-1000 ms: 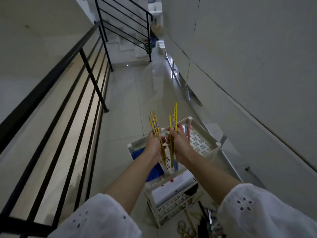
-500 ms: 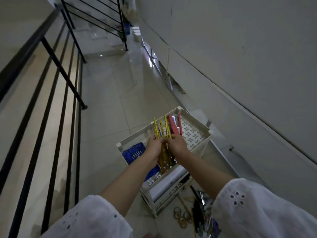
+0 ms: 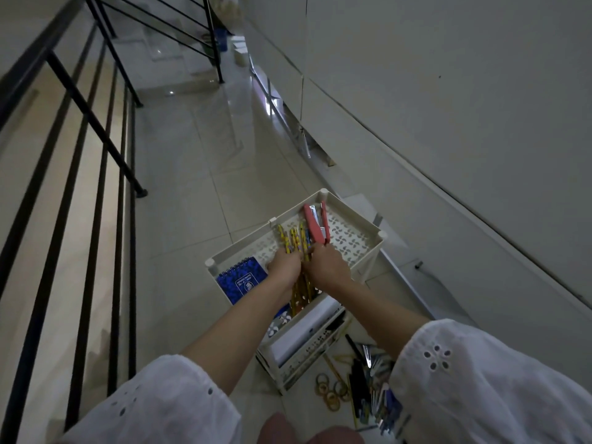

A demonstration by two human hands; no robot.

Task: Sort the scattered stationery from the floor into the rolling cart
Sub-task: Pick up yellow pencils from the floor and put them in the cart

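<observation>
Railing (image 3: 93, 149) of black metal bars runs along the left side, above a pale tiled floor (image 3: 198, 174) that stretches to the far stairs. Nearer the middle stands the rolling cart (image 3: 362, 219), a cream plastic unit with a perforated top tray and lower tiers visible beneath it. At the left end of the top tray lies a blue spiral notebook (image 3: 243, 280) with a printed cover. Just to its right, both hands meet over the tray. The left hand (image 3: 285, 267) is curled closed around a bunch of yellow pencils (image 3: 296, 241) with small dark patterning; their far ends fan out over the tray floor and their near ends poke out below the wrists. The right hand (image 3: 326, 267) presses against the left, its fingers also wrapped around the same bunch. Just beyond the right hand, a pink stapler (image 3: 315, 222) lies in the tray, angled toward the far corner, its metal inner part showing. A white roll or sheet sits in the tier below, partly hidden. On the floor to the near right of the cart lies the remaining stationery: several tan tape rings (image 3: 330, 389), and a heap of dark pens and mixed items (image 3: 368, 386), too jumbled to tell apart. White eyelet sleeves (image 3: 474, 379) fill the near edge, and a grey wall (image 3: 448, 107) rises on the right.
</observation>
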